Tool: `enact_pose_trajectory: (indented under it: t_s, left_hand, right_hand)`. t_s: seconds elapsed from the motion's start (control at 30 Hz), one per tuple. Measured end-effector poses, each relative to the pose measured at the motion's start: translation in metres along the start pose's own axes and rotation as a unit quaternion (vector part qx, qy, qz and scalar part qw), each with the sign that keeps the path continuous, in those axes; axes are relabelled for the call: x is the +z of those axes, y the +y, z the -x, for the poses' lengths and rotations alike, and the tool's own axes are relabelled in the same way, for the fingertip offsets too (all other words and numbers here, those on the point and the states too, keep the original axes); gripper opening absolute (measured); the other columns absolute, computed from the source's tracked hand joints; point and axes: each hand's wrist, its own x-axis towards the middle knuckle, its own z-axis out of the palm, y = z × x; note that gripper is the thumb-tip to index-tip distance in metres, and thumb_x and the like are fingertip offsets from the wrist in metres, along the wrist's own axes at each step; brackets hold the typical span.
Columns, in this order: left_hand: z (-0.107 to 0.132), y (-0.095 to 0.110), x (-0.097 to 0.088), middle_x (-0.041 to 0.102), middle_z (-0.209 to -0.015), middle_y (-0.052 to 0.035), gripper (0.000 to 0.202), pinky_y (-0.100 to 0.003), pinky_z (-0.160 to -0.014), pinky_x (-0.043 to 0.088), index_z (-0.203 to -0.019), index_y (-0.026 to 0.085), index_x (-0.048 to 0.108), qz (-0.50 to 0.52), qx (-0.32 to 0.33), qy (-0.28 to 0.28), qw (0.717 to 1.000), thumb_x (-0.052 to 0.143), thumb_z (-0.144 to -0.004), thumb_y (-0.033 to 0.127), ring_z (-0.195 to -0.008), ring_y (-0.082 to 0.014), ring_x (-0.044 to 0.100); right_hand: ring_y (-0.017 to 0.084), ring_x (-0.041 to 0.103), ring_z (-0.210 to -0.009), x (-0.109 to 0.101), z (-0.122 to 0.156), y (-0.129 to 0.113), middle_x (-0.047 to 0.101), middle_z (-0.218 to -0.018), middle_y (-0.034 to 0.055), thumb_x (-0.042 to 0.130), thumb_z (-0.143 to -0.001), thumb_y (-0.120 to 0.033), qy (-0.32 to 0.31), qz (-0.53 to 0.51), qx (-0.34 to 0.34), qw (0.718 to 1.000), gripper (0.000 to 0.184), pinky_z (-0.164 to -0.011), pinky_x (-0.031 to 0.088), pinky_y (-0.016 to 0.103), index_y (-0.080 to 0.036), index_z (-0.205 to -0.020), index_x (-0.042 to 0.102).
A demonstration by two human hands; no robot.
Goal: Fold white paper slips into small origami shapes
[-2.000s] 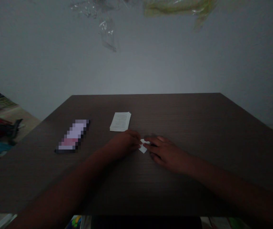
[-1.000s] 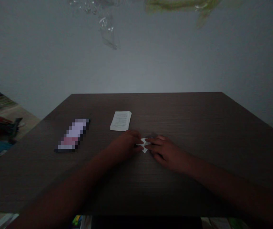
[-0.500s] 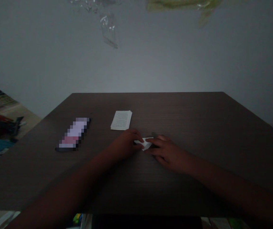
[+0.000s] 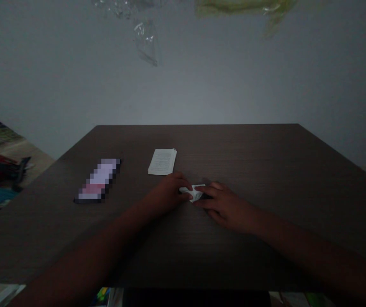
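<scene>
A small folded piece of printed paper (image 4: 194, 193) sits between the hands, near the middle of the dark wood-grain table (image 4: 234, 145); whether it touches the tabletop cannot be told. The left hand (image 4: 168, 194) is curled, its fingertips (image 4: 184, 187) pressing the paper's left end, while the right hand (image 4: 227, 207) is partly open, its fingers (image 4: 206, 189) reaching over the right end, so both appear to hold it. Farther off lie a stack of printed paper sheets (image 4: 162, 162), just beyond the left hand, and a pixelated, unidentifiable flat rectangular object (image 4: 98, 181) toward the left.
</scene>
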Motion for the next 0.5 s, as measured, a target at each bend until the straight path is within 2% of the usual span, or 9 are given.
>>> enact_pose_trajectory:
  t_s: [0.17, 0.5]
  left_hand:
    - [-0.002, -0.003, 0.004, 0.089, -0.140, -0.0101, 0.017, -0.049, -0.131, 0.066, -0.125, 0.022, 0.099, 0.005, 0.012, 0.009, 1.000, 0.096, -0.111, 0.015, -0.133, -0.0322, 0.084]
    - [-0.004, -0.014, 0.000, 0.086, -0.140, -0.0087, 0.018, -0.045, -0.126, 0.064, -0.129, 0.021, 0.098, 0.001, 0.052, -0.007, 0.999, 0.093, -0.114, 0.013, -0.133, -0.0313, 0.083]
  right_hand:
    - [0.041, 0.073, -0.165, 0.000, 0.000, -0.001, 0.077, -0.185, 0.0148, 0.076, -0.122, -0.013, 0.001, -0.002, 0.001, 1.000, 0.053, -0.140, 0.062, 0.069, -0.032, -0.169, 0.088]
    - [0.043, 0.078, -0.161, 0.000, -0.001, -0.003, 0.079, -0.183, 0.0181, 0.082, -0.121, -0.018, -0.019, 0.055, -0.006, 0.998, 0.055, -0.136, 0.067, 0.068, -0.032, -0.174, 0.086]
